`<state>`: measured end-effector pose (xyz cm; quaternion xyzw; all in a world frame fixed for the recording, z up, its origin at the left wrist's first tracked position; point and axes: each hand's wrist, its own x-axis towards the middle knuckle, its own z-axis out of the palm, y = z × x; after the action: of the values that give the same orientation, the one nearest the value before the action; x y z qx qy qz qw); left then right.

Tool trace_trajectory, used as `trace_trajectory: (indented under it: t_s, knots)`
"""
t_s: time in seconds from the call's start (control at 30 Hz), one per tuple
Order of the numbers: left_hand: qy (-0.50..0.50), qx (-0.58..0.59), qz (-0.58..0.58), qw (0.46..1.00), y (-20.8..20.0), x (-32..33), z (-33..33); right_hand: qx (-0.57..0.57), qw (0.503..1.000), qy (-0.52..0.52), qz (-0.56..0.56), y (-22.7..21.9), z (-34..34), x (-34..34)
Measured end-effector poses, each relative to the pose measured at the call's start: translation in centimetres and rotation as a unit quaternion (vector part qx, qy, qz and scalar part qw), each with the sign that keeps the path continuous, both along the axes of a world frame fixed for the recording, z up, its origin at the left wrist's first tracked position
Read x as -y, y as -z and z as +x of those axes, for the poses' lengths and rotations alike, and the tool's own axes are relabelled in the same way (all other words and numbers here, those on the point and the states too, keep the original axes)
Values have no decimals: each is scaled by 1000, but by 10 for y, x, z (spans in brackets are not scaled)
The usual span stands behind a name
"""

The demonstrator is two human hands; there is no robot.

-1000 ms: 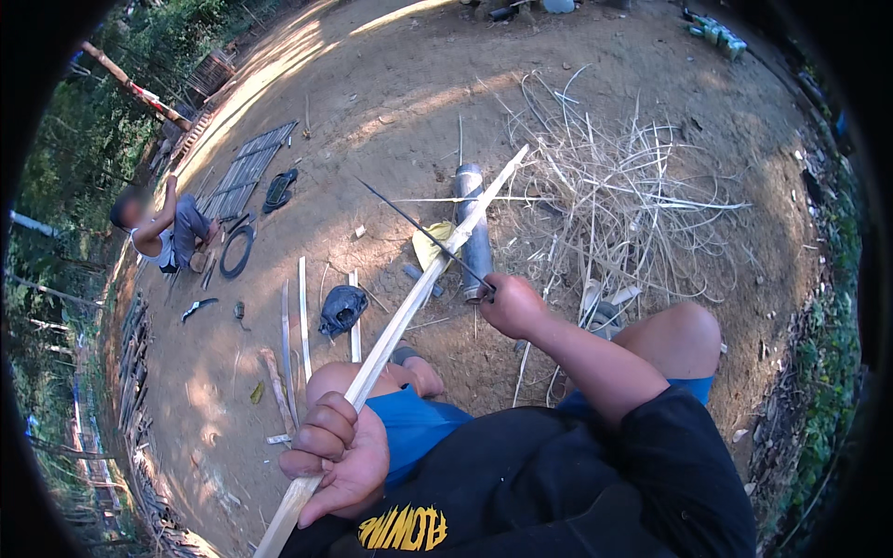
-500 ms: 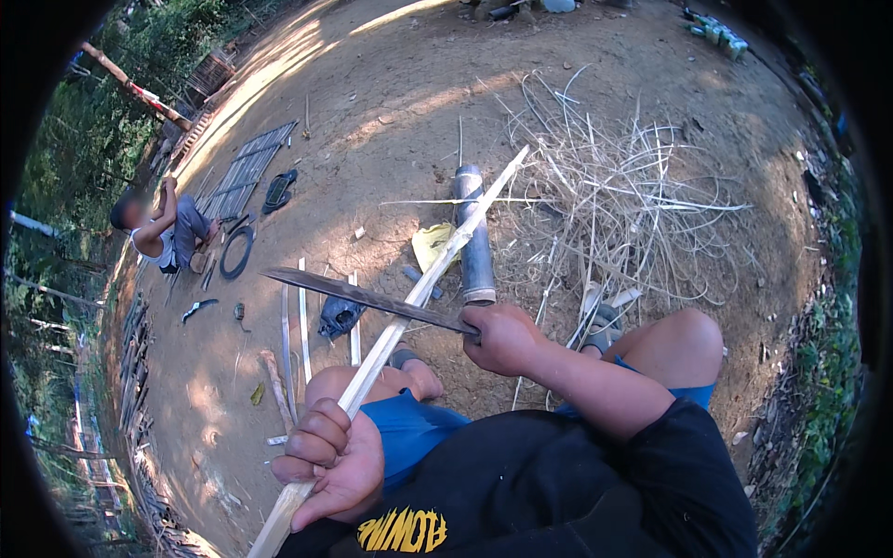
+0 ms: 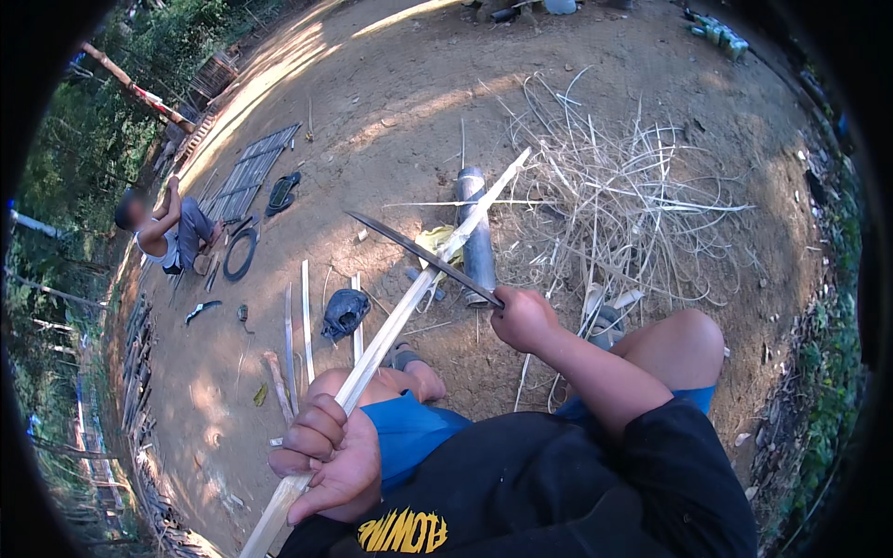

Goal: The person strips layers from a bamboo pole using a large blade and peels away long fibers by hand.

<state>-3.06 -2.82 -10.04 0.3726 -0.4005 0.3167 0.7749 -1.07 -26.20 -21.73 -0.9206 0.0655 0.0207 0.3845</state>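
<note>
Two bare hands are shown: the left hand [image 3: 330, 456] closed round a long pale strip [image 3: 391, 333], the right hand [image 3: 523, 321] clenched on a dark-bladed knife [image 3: 400, 240]. We see the strip slant from near left to far right, its far part crossing in front of a dark cylinder [image 3: 479, 260]; its near end is cut off by the lower edge. The knife's handle is hidden within the right fist, and we cannot tell whether the blade, which crosses over the strip, bites into it. A yellow object [image 3: 433, 237] is partly covered, so that we cannot make out its form. Of the left forearm we see little beyond the wrist. The left palm is turned upward, its fingers curled over the strip and its thumb pointing left; the right hand shows its back, its bare forearm [image 3: 605, 377] reaching left and away from a black sleeve [image 3: 684, 456].
</note>
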Motion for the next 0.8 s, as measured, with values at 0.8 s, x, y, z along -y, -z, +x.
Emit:
trace_trajectory:
  t_s: [0.8]
  knots:
    - [8, -33, -5, 999, -4, -6, 6, -29, 999, -26, 3, -15, -13, -20]
